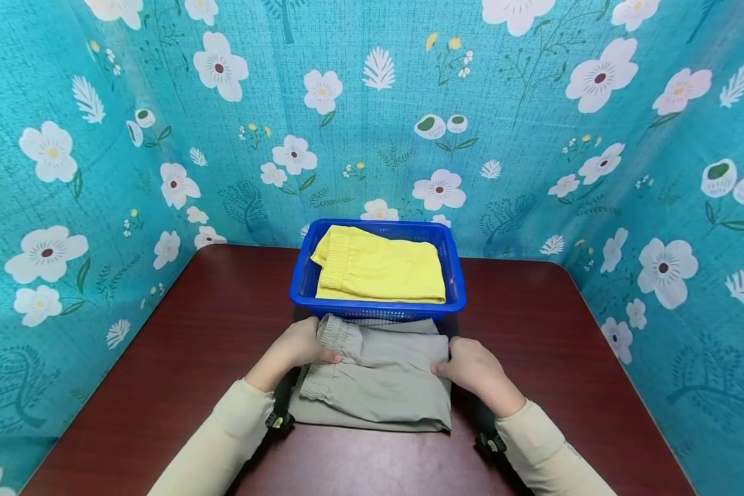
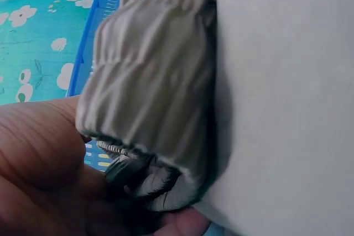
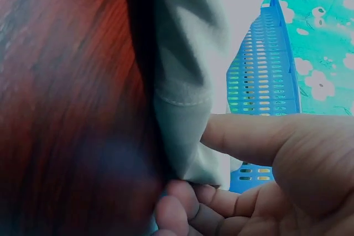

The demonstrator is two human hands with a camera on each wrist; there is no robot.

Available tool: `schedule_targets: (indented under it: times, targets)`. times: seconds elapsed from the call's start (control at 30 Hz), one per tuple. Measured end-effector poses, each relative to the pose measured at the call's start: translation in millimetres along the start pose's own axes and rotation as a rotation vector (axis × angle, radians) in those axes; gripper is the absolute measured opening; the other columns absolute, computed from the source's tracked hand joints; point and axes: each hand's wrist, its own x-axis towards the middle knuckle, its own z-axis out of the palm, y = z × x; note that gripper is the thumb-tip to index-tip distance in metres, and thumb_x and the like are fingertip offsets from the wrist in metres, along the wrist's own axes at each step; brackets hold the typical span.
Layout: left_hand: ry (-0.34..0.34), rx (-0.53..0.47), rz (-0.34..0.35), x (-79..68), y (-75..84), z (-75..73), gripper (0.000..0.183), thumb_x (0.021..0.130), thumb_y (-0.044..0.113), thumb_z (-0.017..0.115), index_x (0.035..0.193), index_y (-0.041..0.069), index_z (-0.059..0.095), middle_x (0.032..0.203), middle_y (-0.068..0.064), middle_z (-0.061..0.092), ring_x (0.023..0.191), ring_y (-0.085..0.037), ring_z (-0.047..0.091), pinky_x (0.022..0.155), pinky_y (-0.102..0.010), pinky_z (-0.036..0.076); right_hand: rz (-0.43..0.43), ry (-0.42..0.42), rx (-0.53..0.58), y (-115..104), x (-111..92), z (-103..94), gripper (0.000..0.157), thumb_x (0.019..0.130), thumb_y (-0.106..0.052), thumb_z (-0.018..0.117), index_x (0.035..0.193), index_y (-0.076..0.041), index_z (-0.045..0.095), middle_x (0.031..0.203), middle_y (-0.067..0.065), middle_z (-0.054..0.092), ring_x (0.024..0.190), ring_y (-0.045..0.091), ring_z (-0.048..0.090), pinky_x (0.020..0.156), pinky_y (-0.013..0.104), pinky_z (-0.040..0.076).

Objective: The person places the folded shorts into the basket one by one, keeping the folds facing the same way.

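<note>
A pair of folded grey pants [image 1: 384, 379] with a gathered elastic waistband [image 2: 149, 75] lies in front of the blue basket, its far edge close against the basket's near side. My left hand [image 1: 304, 344] grips the waistband end, thumb on top and fingers beneath. At the opposite side my right hand [image 1: 474, 368] pinches the stitched leg edge [image 3: 188, 114] between thumb and curled fingers. Some layers of the cloth spread below the held part toward the front. Inside the blue basket [image 1: 304, 272] rests a folded yellow garment [image 1: 384, 269], also with an elastic waistband.
The dark red-brown table [image 1: 217, 324] extends to both sides of the basket. A turquoise flowered curtain [image 1: 372, 138] encloses the table at the back and sides. Black wrist straps with small devices [image 1: 279, 420] sit at both sleeves.
</note>
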Motion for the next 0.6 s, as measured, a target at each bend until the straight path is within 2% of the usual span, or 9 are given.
schedule_targets:
  times: [0.17, 0.37, 0.47, 0.6]
  targets:
    - [-0.018, -0.078, 0.003, 2.2, -2.6, 1.1, 0.113, 0.061, 0.046, 0.089, 0.144, -0.007, 0.033, 0.143, -0.023, 0.044, 0.126, -0.034, 0.049, 0.095, -0.047, 0.047, -0.018, -0.005, 0.091, 4, 5, 2.7, 0.036, 0.075, -0.037, 0.079, 0.076, -0.010, 0.055, 0.065, 0.002, 0.050, 0.058, 0.017, 0.047, 0.050, 0.031, 0.037]
    - [-0.043, -0.174, -0.028, 2.0, -4.5, -0.6, 0.111, 0.062, 0.038, 0.090, 0.143, -0.010, 0.032, 0.144, -0.025, 0.041, 0.127, -0.034, 0.047, 0.095, -0.046, 0.047, -0.012, -0.066, 0.332, 9, 7, 3.8, 0.039, 0.076, -0.028, 0.081, 0.080, -0.007, 0.048, 0.063, 0.006, 0.053, 0.051, 0.021, 0.054, 0.046, 0.033, 0.048]
    - [-0.052, -0.216, -0.016, 1.5, -4.3, -1.6, 0.097, 0.063, 0.034, 0.090, 0.136, -0.009, 0.043, 0.134, -0.022, 0.052, 0.118, -0.031, 0.054, 0.093, -0.045, 0.048, -0.007, -0.115, 0.446, 11, 6, 3.2, 0.038, 0.077, -0.024, 0.080, 0.086, -0.005, 0.048, 0.069, 0.011, 0.057, 0.055, 0.024, 0.059, 0.048, 0.037, 0.052]
    - [-0.073, -0.276, 0.022, 1.0, -3.9, -2.5, 0.073, 0.065, 0.028, 0.090, 0.123, -0.003, 0.057, 0.112, -0.012, 0.065, 0.101, -0.023, 0.061, 0.088, -0.041, 0.051, -0.001, -0.174, 0.551, 13, 7, 3.2, 0.036, 0.079, -0.023, 0.079, 0.093, -0.003, 0.053, 0.076, 0.012, 0.058, 0.058, 0.026, 0.061, 0.050, 0.040, 0.054]
